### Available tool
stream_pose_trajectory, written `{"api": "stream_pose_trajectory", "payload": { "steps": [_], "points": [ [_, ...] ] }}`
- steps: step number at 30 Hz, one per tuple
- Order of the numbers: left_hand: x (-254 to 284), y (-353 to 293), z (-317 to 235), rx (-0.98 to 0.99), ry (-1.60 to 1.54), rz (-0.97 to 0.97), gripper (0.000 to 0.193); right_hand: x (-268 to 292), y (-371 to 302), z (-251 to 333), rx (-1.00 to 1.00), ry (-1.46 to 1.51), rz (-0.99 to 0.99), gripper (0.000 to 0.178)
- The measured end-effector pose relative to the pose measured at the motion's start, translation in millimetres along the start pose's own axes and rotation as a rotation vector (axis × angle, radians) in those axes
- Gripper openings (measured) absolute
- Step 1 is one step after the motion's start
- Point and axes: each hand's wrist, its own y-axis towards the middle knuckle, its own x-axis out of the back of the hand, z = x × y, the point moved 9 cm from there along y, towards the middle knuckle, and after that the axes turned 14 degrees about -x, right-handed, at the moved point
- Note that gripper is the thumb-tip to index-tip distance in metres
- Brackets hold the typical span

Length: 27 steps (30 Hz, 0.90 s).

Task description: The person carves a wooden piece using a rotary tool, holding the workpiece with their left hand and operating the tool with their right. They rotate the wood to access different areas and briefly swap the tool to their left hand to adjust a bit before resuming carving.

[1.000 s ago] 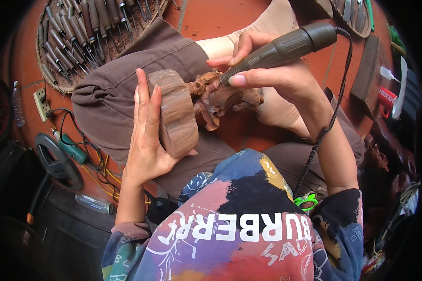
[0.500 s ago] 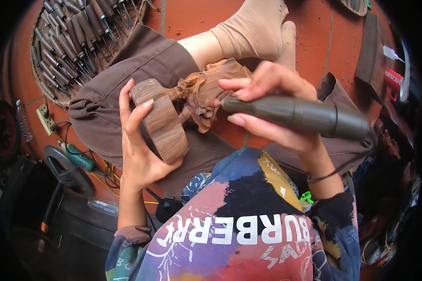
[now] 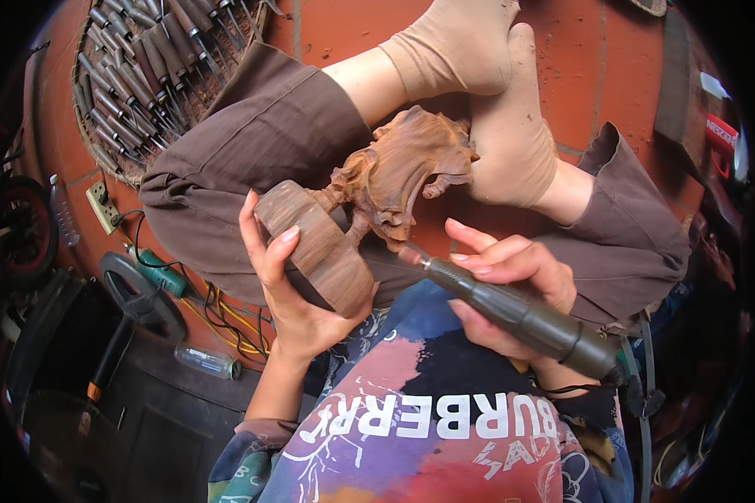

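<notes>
A carved wooden figure [image 3: 407,172] with a thick flat-sided base lies across my lap. My left hand [image 3: 298,306] grips that base, fingers on its far left side and palm under its near end. In my right hand [image 3: 516,277] is a dark rotary carving tool [image 3: 520,314], held like a pen, its cable leaving at the back end. The tool's small reddish tip is at the lower edge of the figure; whether it touches the wood I cannot tell.
Top left, a round basket [image 3: 84,126] holds several wood-handled carving chisels [image 3: 134,84]. A power strip [image 3: 102,207], cables [image 3: 214,314], a green power tool [image 3: 157,272] and a plastic bottle [image 3: 208,361] lie at left. A red packet [image 3: 720,134] is at far right. Wood crumbs dot the tiled floor [image 3: 344,38].
My right hand has drawn the rotary tool back toward my body, from over the figure to its lower edge. The figure and my left hand appear slightly further right and lower.
</notes>
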Motion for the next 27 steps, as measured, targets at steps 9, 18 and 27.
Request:
{"api": "stream_pose_trajectory", "payload": {
  "steps": [9,18,27],
  "points": [
    [2.4,-0.5,5.1,-0.040,-0.043,-0.064,0.098,-35.4,13.7,-5.7,0.218,-0.285,-0.116,0.029],
    [1.2,-4.2,7.9,-0.054,-0.075,-0.089,0.093,-46.7,33.9,-2.3,0.158,-0.309,-0.085,0.026],
    [-2.6,-11.3,12.2,-0.051,-0.134,-0.128,0.090,-48.7,42.5,-1.7,0.045,-0.325,-0.065,0.025]
  ]
}}
